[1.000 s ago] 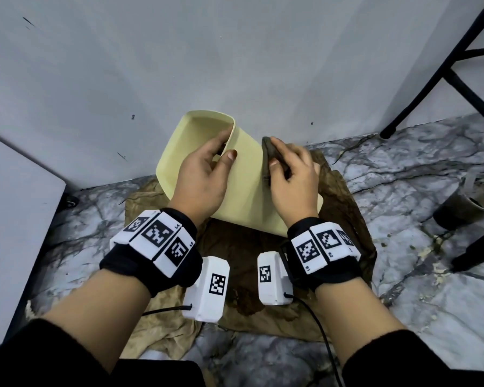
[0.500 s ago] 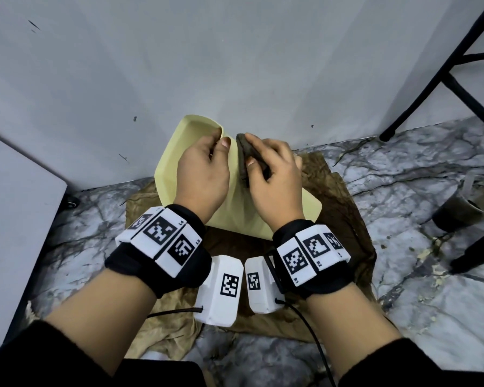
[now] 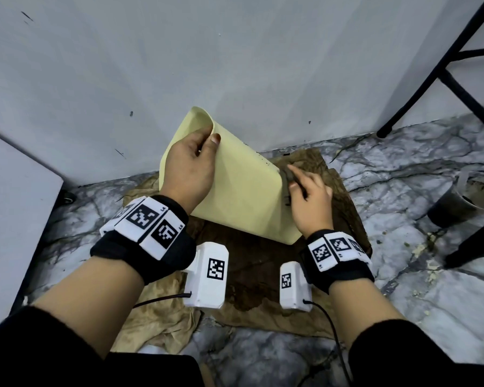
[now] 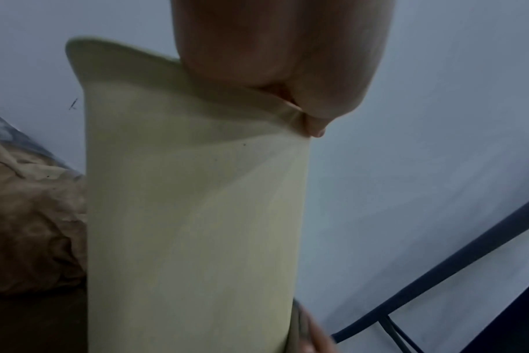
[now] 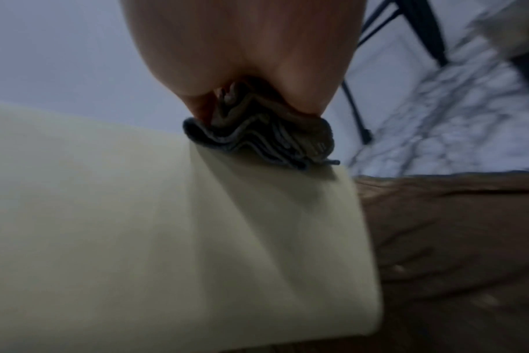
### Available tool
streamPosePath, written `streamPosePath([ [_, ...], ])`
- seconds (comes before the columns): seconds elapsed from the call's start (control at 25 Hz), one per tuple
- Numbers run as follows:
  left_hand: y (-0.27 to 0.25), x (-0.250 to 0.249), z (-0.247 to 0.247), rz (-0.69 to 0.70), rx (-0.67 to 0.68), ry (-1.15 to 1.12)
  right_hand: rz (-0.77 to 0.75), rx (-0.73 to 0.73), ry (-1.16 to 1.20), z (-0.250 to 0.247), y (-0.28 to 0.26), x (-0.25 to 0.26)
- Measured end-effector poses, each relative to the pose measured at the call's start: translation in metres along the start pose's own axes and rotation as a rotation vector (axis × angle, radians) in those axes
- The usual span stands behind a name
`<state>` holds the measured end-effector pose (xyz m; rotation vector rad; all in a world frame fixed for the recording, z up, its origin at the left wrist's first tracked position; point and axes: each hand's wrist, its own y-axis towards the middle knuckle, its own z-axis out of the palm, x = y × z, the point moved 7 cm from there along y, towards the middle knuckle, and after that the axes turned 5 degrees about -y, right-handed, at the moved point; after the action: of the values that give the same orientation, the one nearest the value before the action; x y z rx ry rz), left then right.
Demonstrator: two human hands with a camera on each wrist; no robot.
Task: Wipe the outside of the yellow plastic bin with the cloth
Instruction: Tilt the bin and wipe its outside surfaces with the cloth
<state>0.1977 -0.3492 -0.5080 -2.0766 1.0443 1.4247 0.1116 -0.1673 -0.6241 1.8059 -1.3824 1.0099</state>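
Observation:
The pale yellow plastic bin [image 3: 243, 191] lies tilted on its side, mouth up toward the wall, base toward me. My left hand [image 3: 190, 166] grips its rim, thumb on the outer wall and fingers inside; the left wrist view shows that pinch on the rim of the bin [image 4: 197, 215]. My right hand [image 3: 309, 195] holds a bunched dark grey cloth [image 3: 289, 174] against the bin's right side near the base. In the right wrist view the folded cloth [image 5: 266, 141] presses on the bin's [image 5: 166, 238] edge.
A stained brown cloth mat [image 3: 263, 275] lies under the bin on the marble floor [image 3: 403, 289]. The grey wall [image 3: 235, 65] stands just behind. Black metal frame legs [image 3: 430, 68] rise at the right, with a dark pot of soil [image 3: 464, 199] beside them. A grey panel [image 3: 14, 208] is on the left.
My right hand has slid the cloth from near the bin's rim down its side to the base end. The bin has tipped so that more of its upper wall shows. The left hand keeps its grip.

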Motion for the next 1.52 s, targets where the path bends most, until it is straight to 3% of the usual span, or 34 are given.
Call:
streamPosePath([
  [0.16, -0.001, -0.004, 0.005, 0.015, 0.017, 0.016, 0.248, 0.039, 0.035, -0.011, -0.003, -0.047],
  [0.28, -0.001, -0.004, 0.007, 0.011, 0.025, 0.025, 0.271, 0.044, 0.041, -0.011, 0.000, -0.040],
  [0.44, 0.002, -0.002, 0.002, -0.003, 0.019, 0.013, 0.131, 0.032, 0.057, -0.002, 0.001, 0.007],
  [0.68, 0.000, -0.006, 0.008, 0.047, 0.033, -0.018, -0.235, 0.035, 0.118, 0.014, -0.003, 0.107],
  [0.88, -0.004, -0.007, 0.012, 0.046, 0.071, -0.045, -0.319, -0.043, 0.162, 0.009, -0.010, 0.109],
  [1.24, 0.000, -0.003, -0.002, -0.004, 0.007, 0.023, 0.121, -0.004, 0.071, -0.002, -0.002, -0.022],
  [1.36, -0.002, -0.007, 0.006, -0.018, 0.082, 0.008, 0.192, -0.006, 0.117, -0.004, -0.003, -0.039],
  [1.52, 0.001, -0.002, 0.013, -0.129, 0.286, -0.010, 0.201, -0.007, 0.136, -0.005, -0.004, -0.040],
])
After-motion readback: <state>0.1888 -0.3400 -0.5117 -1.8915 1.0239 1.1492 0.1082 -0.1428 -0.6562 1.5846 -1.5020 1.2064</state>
